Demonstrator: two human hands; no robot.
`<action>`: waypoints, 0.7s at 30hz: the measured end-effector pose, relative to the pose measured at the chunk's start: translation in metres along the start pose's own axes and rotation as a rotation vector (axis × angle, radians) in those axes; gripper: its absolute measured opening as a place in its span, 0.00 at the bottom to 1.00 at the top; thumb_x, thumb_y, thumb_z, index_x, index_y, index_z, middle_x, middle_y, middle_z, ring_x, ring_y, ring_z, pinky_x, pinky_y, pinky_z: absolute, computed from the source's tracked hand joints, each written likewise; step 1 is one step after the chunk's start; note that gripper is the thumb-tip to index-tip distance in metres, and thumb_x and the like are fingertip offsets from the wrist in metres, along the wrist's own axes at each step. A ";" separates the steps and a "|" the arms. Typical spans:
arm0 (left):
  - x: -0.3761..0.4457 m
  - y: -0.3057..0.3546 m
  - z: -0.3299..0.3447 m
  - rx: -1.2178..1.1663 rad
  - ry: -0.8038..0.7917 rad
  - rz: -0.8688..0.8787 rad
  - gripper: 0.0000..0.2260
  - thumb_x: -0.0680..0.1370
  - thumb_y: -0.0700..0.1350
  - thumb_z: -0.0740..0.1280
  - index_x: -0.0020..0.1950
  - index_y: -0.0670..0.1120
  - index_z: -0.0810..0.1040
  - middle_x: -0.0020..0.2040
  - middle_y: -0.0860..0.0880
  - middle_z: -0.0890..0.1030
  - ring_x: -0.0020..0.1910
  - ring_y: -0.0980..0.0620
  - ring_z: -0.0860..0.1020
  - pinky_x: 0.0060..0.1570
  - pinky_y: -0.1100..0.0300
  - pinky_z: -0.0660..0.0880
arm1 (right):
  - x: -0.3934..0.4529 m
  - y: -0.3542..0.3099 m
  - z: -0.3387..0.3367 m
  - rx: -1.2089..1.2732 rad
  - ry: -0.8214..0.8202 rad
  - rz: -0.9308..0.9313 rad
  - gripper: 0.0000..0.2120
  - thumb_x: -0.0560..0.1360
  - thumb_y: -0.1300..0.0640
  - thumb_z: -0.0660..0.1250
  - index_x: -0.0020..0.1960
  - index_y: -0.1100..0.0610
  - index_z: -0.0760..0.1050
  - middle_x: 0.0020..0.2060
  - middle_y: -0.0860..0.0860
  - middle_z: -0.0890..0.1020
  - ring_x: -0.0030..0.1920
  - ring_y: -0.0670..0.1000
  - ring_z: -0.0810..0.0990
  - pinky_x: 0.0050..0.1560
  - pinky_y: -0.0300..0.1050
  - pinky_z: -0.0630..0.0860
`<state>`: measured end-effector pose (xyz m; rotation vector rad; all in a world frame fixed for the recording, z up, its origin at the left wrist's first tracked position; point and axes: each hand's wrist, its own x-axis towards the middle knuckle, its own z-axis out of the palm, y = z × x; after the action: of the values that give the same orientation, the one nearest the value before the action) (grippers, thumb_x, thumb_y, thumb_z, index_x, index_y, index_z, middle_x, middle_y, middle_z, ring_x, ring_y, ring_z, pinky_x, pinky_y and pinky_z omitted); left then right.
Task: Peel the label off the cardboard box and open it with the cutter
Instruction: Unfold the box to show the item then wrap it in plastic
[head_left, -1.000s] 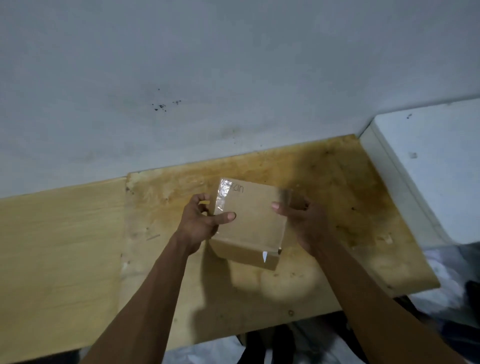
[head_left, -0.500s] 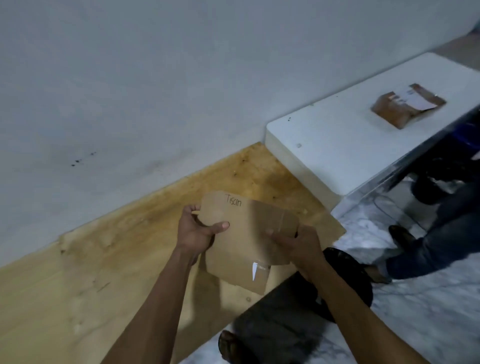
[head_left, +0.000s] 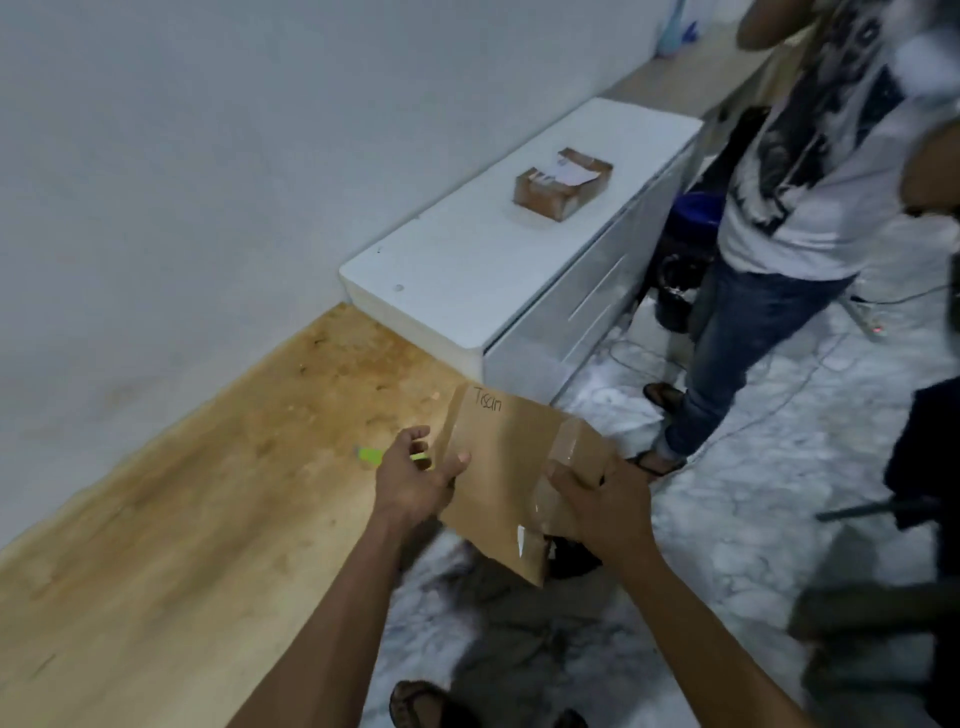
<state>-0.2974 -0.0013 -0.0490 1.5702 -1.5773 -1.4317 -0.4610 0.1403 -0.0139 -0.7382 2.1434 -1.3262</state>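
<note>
I held the flat brown cardboard box (head_left: 498, 467) beyond the wooden tabletop's (head_left: 182, 519) right edge, above the floor. My right hand (head_left: 602, 512) gripped its taped right side; my left hand (head_left: 415, 480), fingers loosely spread, pressed its thumb on the left edge.

stained wooden table (head_left: 208, 519) – green cutter (head_left: 370, 455) on it, partly hidden
</note>
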 end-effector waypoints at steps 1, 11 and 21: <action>-0.005 0.001 0.018 0.019 -0.021 0.016 0.27 0.67 0.50 0.80 0.62 0.48 0.75 0.54 0.49 0.77 0.50 0.48 0.80 0.46 0.54 0.80 | -0.001 0.009 -0.017 -0.032 0.059 0.003 0.09 0.71 0.55 0.75 0.39 0.59 0.79 0.34 0.56 0.82 0.36 0.55 0.81 0.40 0.55 0.78; -0.018 -0.011 0.126 0.403 -0.251 0.064 0.17 0.67 0.54 0.77 0.44 0.50 0.72 0.38 0.52 0.75 0.40 0.45 0.78 0.41 0.59 0.72 | 0.010 0.108 -0.103 -0.289 0.332 0.276 0.14 0.75 0.54 0.69 0.46 0.67 0.78 0.43 0.62 0.82 0.46 0.63 0.79 0.46 0.49 0.70; 0.056 -0.050 0.170 0.680 -0.415 0.009 0.22 0.75 0.52 0.73 0.65 0.44 0.76 0.60 0.46 0.80 0.59 0.47 0.78 0.55 0.57 0.75 | 0.080 0.157 -0.037 -0.417 0.160 0.474 0.16 0.80 0.56 0.61 0.58 0.68 0.74 0.47 0.63 0.80 0.43 0.60 0.78 0.41 0.51 0.71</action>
<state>-0.4401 0.0127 -0.1671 1.6646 -2.5105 -1.3478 -0.5722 0.1685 -0.1528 -0.2401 2.5517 -0.7217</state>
